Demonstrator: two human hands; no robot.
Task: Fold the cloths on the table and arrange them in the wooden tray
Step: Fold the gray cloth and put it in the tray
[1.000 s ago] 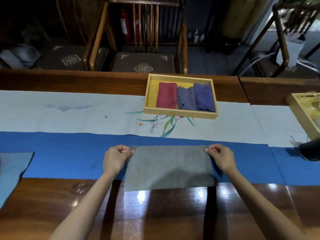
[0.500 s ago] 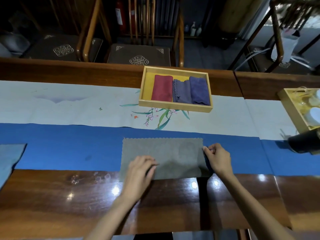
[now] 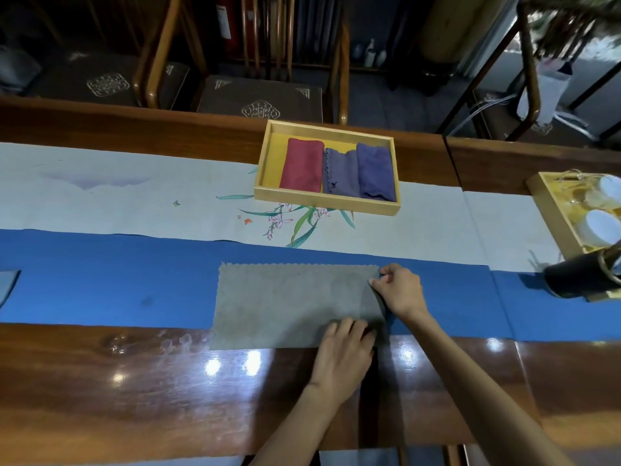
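Seen from the head camera, a grey cloth (image 3: 289, 304) lies flat in a long folded rectangle, its far part on the blue runner (image 3: 117, 277) and its near edge on the bare wooden table (image 3: 134, 391). The right hand (image 3: 401, 290) sits at the cloth's far right corner, thumb and forefinger pinching the edge there while the other fingers curl in. The left hand (image 3: 342, 354) rests palm down on the cloth's near right corner, fingers pressed together and lying flat on the fabric. Beyond the cloth, on the pale painted runner (image 3: 134, 203), stands the wooden tray (image 3: 265, 163). Inside it, side by side, lie a folded red cloth (image 3: 302, 164), a folded grey-purple cloth (image 3: 341, 174) and a folded purple cloth (image 3: 374, 171), the last nearest the tray's right wall.
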